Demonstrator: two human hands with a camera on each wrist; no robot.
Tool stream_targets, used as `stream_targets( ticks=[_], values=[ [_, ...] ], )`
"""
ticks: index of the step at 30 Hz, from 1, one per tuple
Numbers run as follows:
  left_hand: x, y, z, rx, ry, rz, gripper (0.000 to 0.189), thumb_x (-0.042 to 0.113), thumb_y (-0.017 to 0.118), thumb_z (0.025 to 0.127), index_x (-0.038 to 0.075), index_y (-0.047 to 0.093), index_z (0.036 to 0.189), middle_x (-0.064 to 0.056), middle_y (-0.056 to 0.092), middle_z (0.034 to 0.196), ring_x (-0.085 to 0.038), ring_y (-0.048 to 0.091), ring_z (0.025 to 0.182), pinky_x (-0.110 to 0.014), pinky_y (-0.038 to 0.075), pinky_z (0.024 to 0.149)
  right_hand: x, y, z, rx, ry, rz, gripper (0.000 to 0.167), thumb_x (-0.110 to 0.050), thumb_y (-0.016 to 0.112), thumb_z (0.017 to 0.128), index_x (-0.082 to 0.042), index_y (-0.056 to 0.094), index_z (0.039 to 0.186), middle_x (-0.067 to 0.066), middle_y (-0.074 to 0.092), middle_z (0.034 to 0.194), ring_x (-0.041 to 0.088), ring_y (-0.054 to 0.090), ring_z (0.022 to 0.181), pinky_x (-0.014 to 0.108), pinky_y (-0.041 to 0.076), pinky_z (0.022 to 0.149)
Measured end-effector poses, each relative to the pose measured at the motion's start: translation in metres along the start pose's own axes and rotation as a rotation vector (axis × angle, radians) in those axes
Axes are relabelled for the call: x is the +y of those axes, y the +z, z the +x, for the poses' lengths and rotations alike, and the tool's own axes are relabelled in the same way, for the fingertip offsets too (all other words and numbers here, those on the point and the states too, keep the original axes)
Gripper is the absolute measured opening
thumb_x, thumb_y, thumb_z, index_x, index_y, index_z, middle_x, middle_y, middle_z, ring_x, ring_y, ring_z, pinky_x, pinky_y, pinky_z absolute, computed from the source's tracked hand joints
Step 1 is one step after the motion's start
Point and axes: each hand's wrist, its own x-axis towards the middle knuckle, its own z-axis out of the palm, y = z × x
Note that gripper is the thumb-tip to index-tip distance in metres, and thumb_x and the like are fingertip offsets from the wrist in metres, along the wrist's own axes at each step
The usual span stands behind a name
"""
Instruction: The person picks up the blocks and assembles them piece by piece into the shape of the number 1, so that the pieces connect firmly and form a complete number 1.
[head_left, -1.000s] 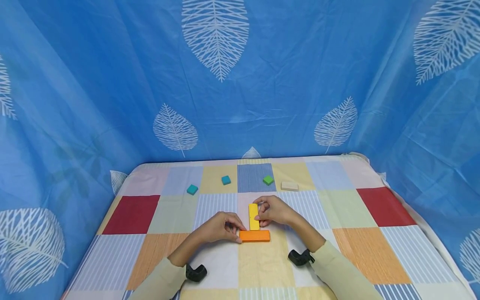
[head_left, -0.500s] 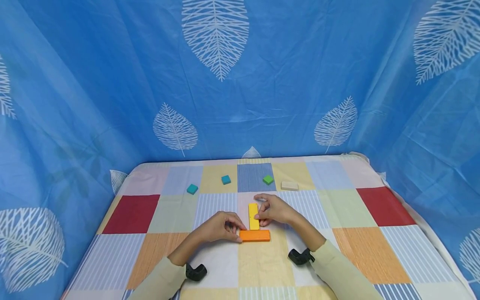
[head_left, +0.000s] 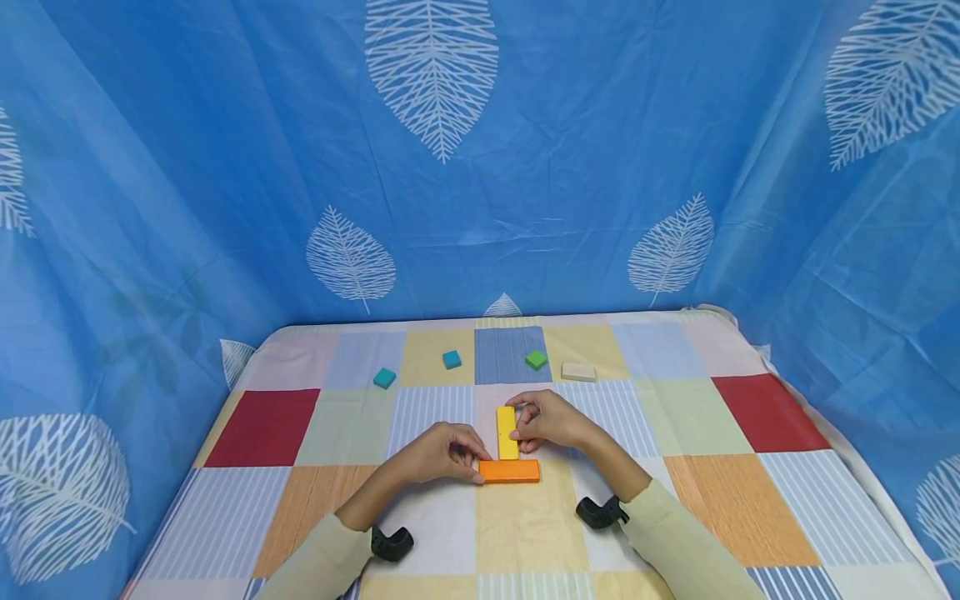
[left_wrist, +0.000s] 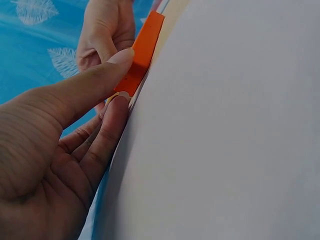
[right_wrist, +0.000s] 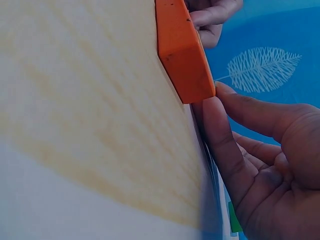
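Moved since half a second ago: the forefinger of my right hand [head_left: 545,419], then raised off, now down at the far end of the yellow block [head_left: 506,433]; both long blocks unmoved.
Right grip: yellow block pinched, thumb on its right side, forefinger at its far corner, other fingers curled in beside it.
Left grip: my left hand [head_left: 441,454] pinching the left end of the orange block [head_left: 510,472] between thumb and forefinger.
Long blocks, two: orange lying crosswise, nearer me; yellow lying lengthwise beyond it, near end meeting the orange's far side, no gap showing from the head view.
Small blocks, farther off, left to right: teal block [head_left: 385,378]; blue block [head_left: 452,359]; green block [head_left: 536,360]; pale wooden block [head_left: 578,372], longer than those three.
Beneath all: patchwork cloth [head_left: 532,533].
Behind: blue curtain [head_left: 562,125] with white leaf prints
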Motion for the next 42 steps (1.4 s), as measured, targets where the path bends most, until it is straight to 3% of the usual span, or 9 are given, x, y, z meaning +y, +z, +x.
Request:
stream_targets(
  ticks=[9, 15, 23, 35, 42],
  values=[
    [-0.006, -0.001, 0.002, -0.009, -0.003, 0.016, 0.028, 0.011, 0.088, 0.079, 0.01, 0.08, 0.106, 0.0, 0.072, 0.097, -0.007, 0.06, 0.075, -0.022, 0.052, 0.065, 0.0, -0.001, 0.0, 0.008, 0.009, -0.01, 0.053, -0.002, 0.074, 0.091, 0.008, 0.053, 0.138, 0.012, 0.07, 0.077, 0.023, 0.071, 0.063, 0.037, 0.06, 0.061],
    [-0.008, -0.001, 0.001, -0.013, -0.024, 0.035, 0.033, 0.015, 0.088, 0.08, 0.014, 0.08, 0.111, 0.006, 0.072, 0.098, -0.005, 0.059, 0.075, -0.021, 0.05, 0.065, 0.0, -0.01, -0.002, 0.065, 0.016, -0.06, 0.048, -0.007, 0.075, 0.09, 0.007, 0.058, 0.132, 0.011, 0.069, 0.077, 0.022, 0.069, 0.062, 0.035, 0.059, 0.06],
    [-0.005, -0.001, -0.002, -0.003, -0.01, 0.02, 0.03, 0.012, 0.087, 0.081, 0.009, 0.079, 0.11, -0.002, 0.073, 0.099, -0.008, 0.059, 0.075, -0.02, 0.049, 0.065, -0.008, -0.028, -0.009, 0.14, -0.007, -0.098, 0.041, -0.01, 0.072, 0.095, 0.006, 0.062, 0.13, 0.022, 0.068, 0.087, 0.033, 0.069, 0.068, 0.043, 0.059, 0.062],
    [-0.007, 0.0, 0.0, 0.01, -0.032, 0.018, 0.028, 0.003, 0.086, 0.08, 0.006, 0.079, 0.107, -0.006, 0.073, 0.099, -0.008, 0.058, 0.075, -0.018, 0.045, 0.064, -0.007, -0.06, -0.016, 0.294, -0.091, -0.161, 0.035, -0.008, 0.068, 0.097, 0.007, 0.063, 0.128, 0.023, 0.069, 0.098, 0.043, 0.066, 0.08, 0.046, 0.057, 0.063],
    [-0.005, -0.002, 0.0, 0.001, -0.006, 0.017, 0.026, 0.009, 0.085, 0.082, 0.008, 0.08, 0.107, -0.003, 0.073, 0.099, -0.008, 0.058, 0.076, -0.019, 0.047, 0.066, 0.0, -0.081, -0.019, 0.41, -0.097, -0.227, 0.033, -0.01, 0.07, 0.096, 0.005, 0.066, 0.125, 0.018, 0.07, 0.102, 0.032, 0.064, 0.093, 0.044, 0.058, 0.07]
  ],
)
